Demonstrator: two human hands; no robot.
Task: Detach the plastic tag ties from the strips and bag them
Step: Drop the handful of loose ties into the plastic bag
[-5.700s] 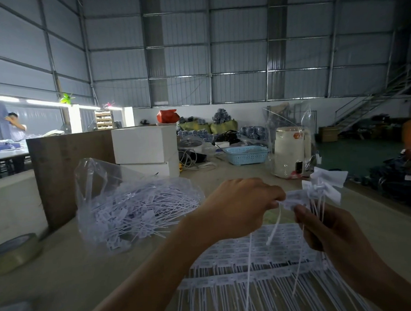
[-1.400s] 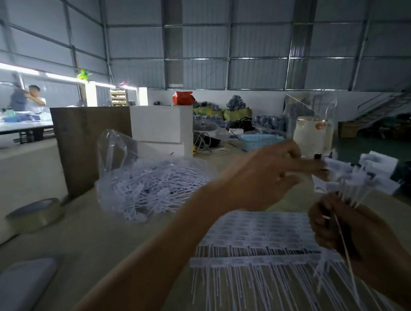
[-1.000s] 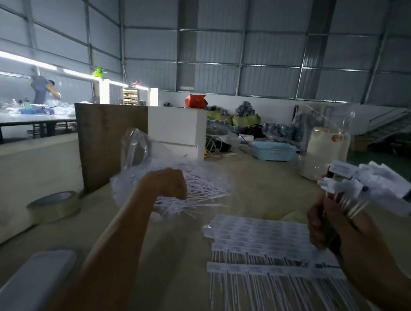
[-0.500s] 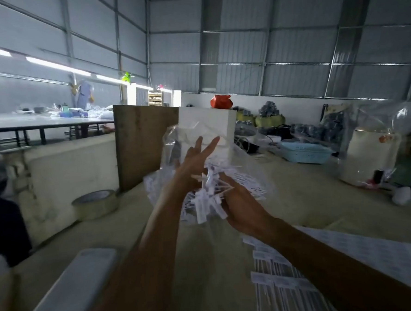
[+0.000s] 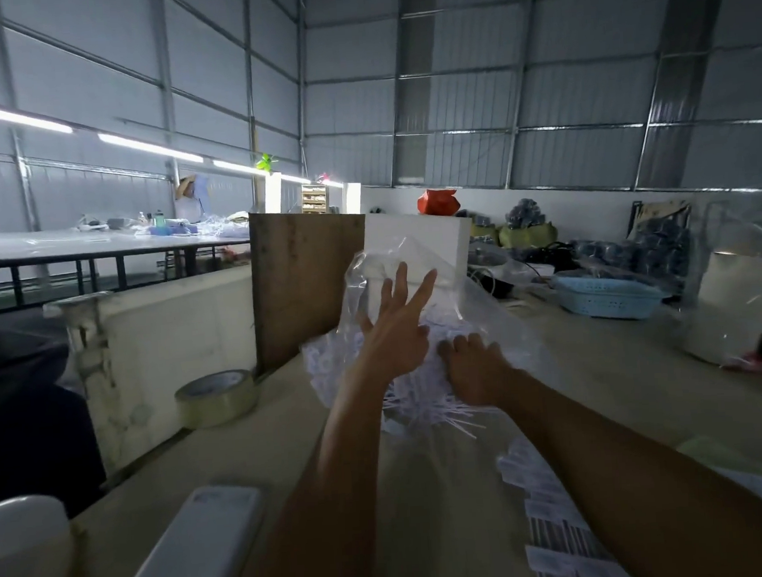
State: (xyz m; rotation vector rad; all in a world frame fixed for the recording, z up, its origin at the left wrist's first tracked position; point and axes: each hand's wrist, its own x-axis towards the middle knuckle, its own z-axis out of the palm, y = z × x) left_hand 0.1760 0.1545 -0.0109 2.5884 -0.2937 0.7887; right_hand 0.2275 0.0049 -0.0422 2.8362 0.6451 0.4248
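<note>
The limp, slippery bag is being held open on the desk by the left hand, fingers spread; light, springy tag ties are being pushed in by the right hand (grip clenched, apparently round them).

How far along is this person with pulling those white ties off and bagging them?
Partway. Done: the clear bag already holds a big heap of loose ties. In hand: the left hand, fingers spread, holds the bag open while the right hand pushes a bunch in; its grip is hidden. Left: strips of undetached ties lie on the table at lower right.
</note>
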